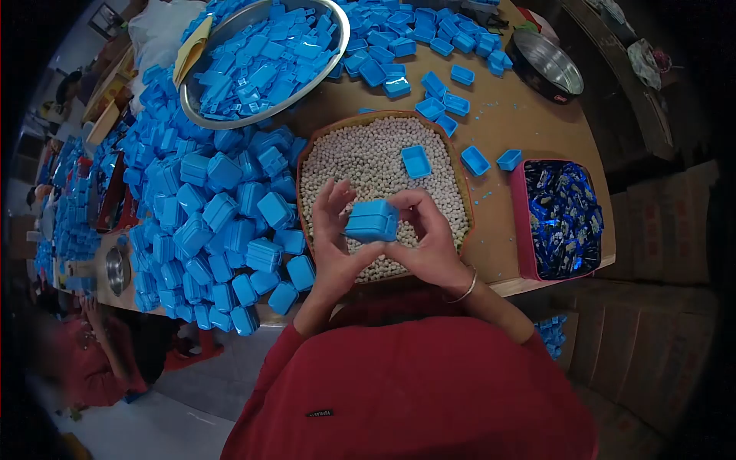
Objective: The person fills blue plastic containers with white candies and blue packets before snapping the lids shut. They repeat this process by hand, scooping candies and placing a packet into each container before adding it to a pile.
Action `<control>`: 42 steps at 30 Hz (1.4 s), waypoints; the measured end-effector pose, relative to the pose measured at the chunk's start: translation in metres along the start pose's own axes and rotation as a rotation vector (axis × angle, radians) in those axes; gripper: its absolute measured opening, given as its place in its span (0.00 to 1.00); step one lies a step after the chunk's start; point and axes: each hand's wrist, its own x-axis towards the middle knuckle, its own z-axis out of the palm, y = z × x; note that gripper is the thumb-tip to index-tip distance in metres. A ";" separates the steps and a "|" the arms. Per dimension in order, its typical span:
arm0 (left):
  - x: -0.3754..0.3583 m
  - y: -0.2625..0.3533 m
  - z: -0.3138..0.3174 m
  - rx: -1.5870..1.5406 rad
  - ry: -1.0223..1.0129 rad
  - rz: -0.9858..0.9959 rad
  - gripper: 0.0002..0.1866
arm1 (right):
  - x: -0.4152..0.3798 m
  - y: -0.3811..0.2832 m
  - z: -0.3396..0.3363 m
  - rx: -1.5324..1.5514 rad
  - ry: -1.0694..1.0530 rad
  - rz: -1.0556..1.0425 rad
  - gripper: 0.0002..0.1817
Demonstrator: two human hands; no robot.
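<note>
A small blue plastic case (372,221), its lid closed, is held between my hands above a tray of pale beads or pellets. My right hand (431,241) grips its right end with curled fingers and the thumb underneath. My left hand (331,241) cups the left side, thumb pressed along the lower edge and fingertips raised. Below lies the shallow tray (304,172), full of the pale round pieces (349,153). An open blue case half (416,162) rests on those pieces, beyond my right hand.
Closed blue cases (222,207) are heaped at left. Behind them stands a metal basin (343,38) of flat blue parts (264,61). At right are a pink-rimmed box (523,222) of dark blue packets (566,218) and a round metal pan (548,65). A person (96,353) sits at lower left.
</note>
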 end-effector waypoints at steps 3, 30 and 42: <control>-0.023 -0.018 -0.009 -0.572 0.083 -0.348 0.35 | -0.001 0.011 -0.001 0.394 -0.059 0.136 0.28; -0.023 -0.028 -0.033 0.407 -0.188 0.145 0.35 | 0.005 -0.004 -0.007 -0.494 -0.230 -0.272 0.06; -0.017 -0.024 -0.028 0.743 -0.216 0.560 0.30 | 0.001 0.015 -0.001 -0.648 -0.206 -0.526 0.08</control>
